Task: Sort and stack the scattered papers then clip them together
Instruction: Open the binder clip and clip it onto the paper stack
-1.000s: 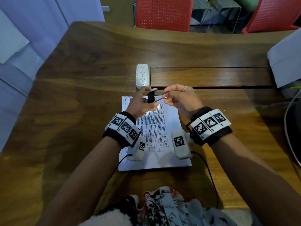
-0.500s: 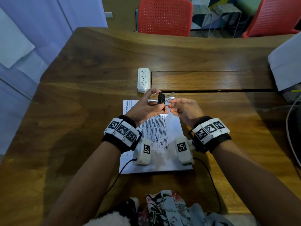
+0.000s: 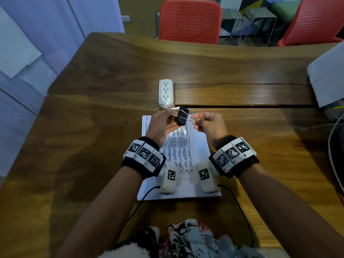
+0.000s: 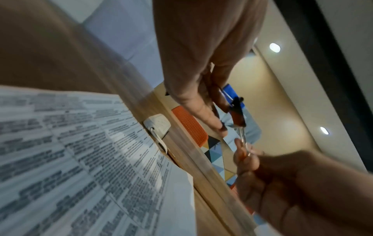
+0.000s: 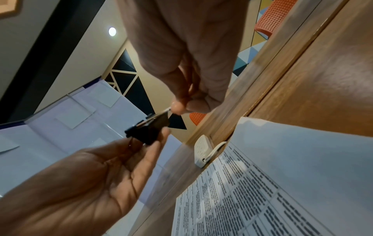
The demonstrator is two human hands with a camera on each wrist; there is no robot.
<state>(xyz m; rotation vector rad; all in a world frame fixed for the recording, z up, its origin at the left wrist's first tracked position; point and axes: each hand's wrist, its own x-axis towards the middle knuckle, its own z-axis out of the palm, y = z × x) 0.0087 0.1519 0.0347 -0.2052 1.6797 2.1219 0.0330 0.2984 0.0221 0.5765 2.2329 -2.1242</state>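
Above the stacked papers point(image 3: 188, 146) on the bench point(image 3: 93, 146), the left hand point(image 3: 162, 125) cradles a binder clip point(image 3: 182, 116); right hand point(image 3: 209, 123) fingers pinch its wire handle. Small, stiff, springy: squeeze both handles.

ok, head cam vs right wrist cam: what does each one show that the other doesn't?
Head only: both wristbands with markers, the whole paper stack on the table, and the binder clip held above the stack's far edge.

Right wrist only: the left hand palm with fingers round the clip's black body, the right hand pinching a wire handle, and a ceiling light.

Both: clip held in both hands, printed papers, power strip, a red chair.
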